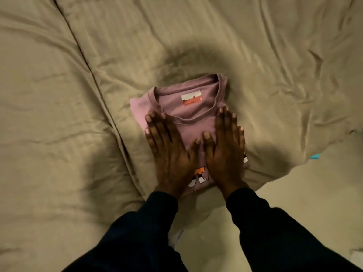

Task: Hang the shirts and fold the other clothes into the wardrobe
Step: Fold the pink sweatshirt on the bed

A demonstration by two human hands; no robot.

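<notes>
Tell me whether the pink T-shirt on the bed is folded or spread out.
Folded. The pink T-shirt is a compact rectangle on the bedcover, no sleeves showing, collar on top. Left hand and right hand press flat on it.

One folded pink shirt [193,112], two hands, left hand [169,152], right hand [225,148].

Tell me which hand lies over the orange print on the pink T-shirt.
The left hand: the orange print shows beside its wrist. The right hand presses flat nearer the pink T-shirt's right edge.

A bedroom at home: a rumpled beige duvet [255,46] covers the bed across the whole view.
</notes>
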